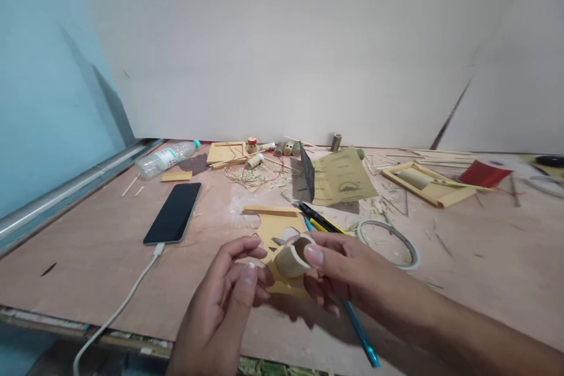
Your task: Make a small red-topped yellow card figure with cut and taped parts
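A short, pale, hollow tube piece (288,264) is pinched at its rim between the thumb and fingers of my right hand (352,261). Its open end faces up and to the right. My left hand (224,299) is just left of the tube, fingers loosely curled and apart, with nothing visible in it. Under both hands lies a yellow card sheet (277,220) with rounded cut-outs. Behind my right hand a black-and-yellow cutter knife (324,217) rests on the table. A blue pen (363,338) runs out from below the right hand, partly hidden.
A phone (173,211) with a white cable lies at left, a plastic bottle (165,160) behind it. Folded brown sandpaper (346,176) stands mid-table. A tape roll (412,249), card trays (445,197), sticks and shavings lie around. A white board (308,53) closes the back.
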Demonstrator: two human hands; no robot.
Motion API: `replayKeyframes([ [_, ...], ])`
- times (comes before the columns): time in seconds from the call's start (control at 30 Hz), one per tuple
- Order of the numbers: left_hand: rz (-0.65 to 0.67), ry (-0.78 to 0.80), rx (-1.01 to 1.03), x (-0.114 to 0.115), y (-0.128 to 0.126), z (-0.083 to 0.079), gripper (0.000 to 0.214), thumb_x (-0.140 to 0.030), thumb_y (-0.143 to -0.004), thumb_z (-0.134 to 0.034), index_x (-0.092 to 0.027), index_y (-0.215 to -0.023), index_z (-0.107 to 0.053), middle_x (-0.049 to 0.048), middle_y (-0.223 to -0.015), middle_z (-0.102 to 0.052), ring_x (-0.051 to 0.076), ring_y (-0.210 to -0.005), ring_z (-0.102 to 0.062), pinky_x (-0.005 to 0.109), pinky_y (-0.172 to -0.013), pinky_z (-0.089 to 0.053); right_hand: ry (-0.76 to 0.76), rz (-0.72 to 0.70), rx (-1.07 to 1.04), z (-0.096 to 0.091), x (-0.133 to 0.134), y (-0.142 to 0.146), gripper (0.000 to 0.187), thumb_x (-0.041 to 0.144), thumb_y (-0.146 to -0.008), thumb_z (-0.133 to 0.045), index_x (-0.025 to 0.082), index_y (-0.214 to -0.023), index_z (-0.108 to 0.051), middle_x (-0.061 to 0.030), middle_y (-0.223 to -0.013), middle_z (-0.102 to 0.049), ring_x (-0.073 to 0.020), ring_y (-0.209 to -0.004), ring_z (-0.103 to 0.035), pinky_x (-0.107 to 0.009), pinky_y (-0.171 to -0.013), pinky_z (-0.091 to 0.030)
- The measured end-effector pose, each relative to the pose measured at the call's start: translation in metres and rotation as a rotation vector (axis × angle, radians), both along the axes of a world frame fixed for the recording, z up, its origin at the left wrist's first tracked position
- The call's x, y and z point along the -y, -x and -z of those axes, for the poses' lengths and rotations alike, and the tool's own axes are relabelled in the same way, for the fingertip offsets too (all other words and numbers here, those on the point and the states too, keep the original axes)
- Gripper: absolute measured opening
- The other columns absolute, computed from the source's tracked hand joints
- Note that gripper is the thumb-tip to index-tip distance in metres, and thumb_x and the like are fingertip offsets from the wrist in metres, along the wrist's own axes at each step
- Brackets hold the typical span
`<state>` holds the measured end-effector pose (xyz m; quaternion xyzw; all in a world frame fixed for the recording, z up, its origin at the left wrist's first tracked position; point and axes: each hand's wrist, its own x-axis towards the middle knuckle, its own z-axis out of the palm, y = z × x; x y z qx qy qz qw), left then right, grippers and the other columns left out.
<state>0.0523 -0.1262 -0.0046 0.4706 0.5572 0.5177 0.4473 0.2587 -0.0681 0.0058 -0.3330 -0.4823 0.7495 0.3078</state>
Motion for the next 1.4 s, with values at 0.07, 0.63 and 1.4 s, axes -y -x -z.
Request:
replayKeyframes([
  [0.07,0.004,0.022,-0.002,0.001,0.001,-0.001,0.042,-0.058,-0.099,-0.066,-0.025,-0.125,-0.070,0.0048,-0.109,-0.078,0.017,-0.085,-0.072,0.021,-0.080,-0.059,-0.022,-0.014,-0.023,-0.002,0.002,0.000,0.043,0.053,-0.089,-0.085,0.016,-0.106,-0.072,0.0008,-0.078,-0.064,-0.0093,-0.065,-0.056,-0.017,-0.058,-0.047],
  [0.63,0.136,-0.099,-0.029,-0.002,0.010,-0.003,0.025,-0.045,-0.099,-0.070,-0.024,-0.101,-0.084,0.0051,-0.105,-0.077,0.023,-0.098,-0.072,0.022,-0.080,-0.058,-0.039,-0.132,-0.037,-0.004,0.018,-0.001,0.063,0.029,-0.077,-0.096,0.029,-0.131,-0.063,-0.0023,-0.113,-0.071,-0.0217,-0.105,-0.064,-0.031,-0.088,-0.048],
  [1.4,0.196,-0.001,0.236,0.002,0.005,-0.001,0.037,-0.052,-0.091,-0.080,-0.024,-0.116,-0.076,0.0088,-0.109,-0.080,0.025,-0.100,-0.076,0.027,-0.081,-0.061,-0.861,0.012,0.359,-0.001,0.015,0.005,0.042,0.021,-0.089,-0.082,0.029,-0.127,-0.067,-0.0078,-0.126,-0.065,-0.0194,-0.097,-0.067,-0.028,-0.084,-0.057],
])
